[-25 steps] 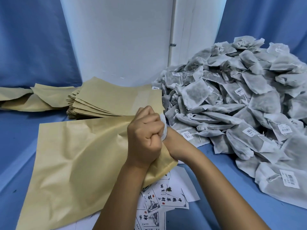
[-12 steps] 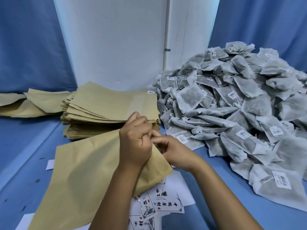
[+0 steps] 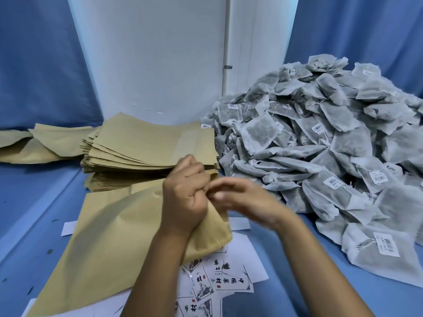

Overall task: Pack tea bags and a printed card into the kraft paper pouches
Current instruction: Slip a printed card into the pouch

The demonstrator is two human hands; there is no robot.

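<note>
My left hand [image 3: 186, 197] grips the mouth of the kraft paper pouch [image 3: 109, 243] lying on the table [image 3: 34, 202], bunching it so it stays put. My right hand [image 3: 247, 202] is blurred beside it; fingers loosely curled, apparently empty. Tea bags [image 3: 320, 156] heaped right, printed cards [image 3: 224, 282] beneath.

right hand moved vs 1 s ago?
Yes. The right hand, then buried in the pouch mouth, is now out, blurred, toward the tea bag pile.
</note>
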